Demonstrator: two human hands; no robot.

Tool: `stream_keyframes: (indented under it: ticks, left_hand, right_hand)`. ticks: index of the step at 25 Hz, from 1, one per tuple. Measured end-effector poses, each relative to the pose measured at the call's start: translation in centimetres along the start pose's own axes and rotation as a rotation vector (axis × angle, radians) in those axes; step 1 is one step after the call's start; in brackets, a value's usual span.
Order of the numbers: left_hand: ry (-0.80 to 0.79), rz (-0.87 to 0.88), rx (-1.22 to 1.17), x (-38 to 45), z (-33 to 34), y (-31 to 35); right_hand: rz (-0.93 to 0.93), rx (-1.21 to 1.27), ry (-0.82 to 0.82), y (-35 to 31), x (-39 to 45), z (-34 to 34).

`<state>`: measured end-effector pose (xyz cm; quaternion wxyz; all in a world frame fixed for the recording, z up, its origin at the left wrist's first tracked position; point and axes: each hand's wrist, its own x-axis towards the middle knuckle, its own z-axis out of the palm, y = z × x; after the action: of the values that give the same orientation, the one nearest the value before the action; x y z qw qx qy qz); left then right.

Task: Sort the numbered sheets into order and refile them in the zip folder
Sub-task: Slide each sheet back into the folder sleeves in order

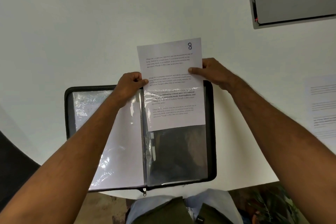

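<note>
Centre frame, I am pinching the white printed sheet numbered 8 [171,71] with left hand [130,85] and right hand [213,72], its lower half lying inside the open black zip folder's [211,132] clear sleeve [178,152].

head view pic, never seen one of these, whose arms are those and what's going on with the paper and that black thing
There is no machine here. The picture comes from a camera worn on a person's head, looking forward and down, so the two arms reaching in from the bottom are that person's own.

On the white table lies an open black zip folder with clear plastic sleeves inside. Both hands pinch one printed sheet by its side edges: the left hand on the left edge, the right hand on the right. The sheet has a handwritten 8 in its top corner. Its lower half already sits inside the right-hand sleeve, and the upper half sticks out above it.

More printed sheets lie at the right edge of the table.
</note>
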<state>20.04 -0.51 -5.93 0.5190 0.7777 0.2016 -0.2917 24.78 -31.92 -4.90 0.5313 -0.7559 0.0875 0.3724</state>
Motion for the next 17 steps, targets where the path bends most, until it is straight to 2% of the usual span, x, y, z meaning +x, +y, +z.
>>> stream_keyframes:
  ticks: [2, 6, 9, 11, 15, 17]
  left_hand:
    - [-0.014, 0.0, 0.008, 0.2, -0.2, -0.3]
    - [0.008, -0.002, -0.166, 0.1, 0.2, -0.1]
    - [0.029, -0.002, -0.202, 0.4, 0.4, -0.1]
    - [0.025, 0.004, -0.161, 0.7, 0.2, -0.4]
    - [-0.039, 0.04, 0.093, 0.6, 0.0, -0.7]
    - [-0.057, 0.052, 0.119, 0.5, 0.1, -0.7]
  right_hand:
    - [0.002, -0.108, -0.04, -0.1, 0.2, -0.2]
    - [0.047, -0.352, -0.145, -0.4, 0.0, -0.4]
    - [0.077, -0.457, -0.23, -0.4, -0.1, -0.2]
    - [0.078, -0.44, -0.196, -0.5, -0.1, -0.1]
    - [-0.058, -0.234, 0.022, -1.2, 0.1, 0.3]
    - [-0.109, -0.275, 0.051, -1.6, 0.2, 0.3]
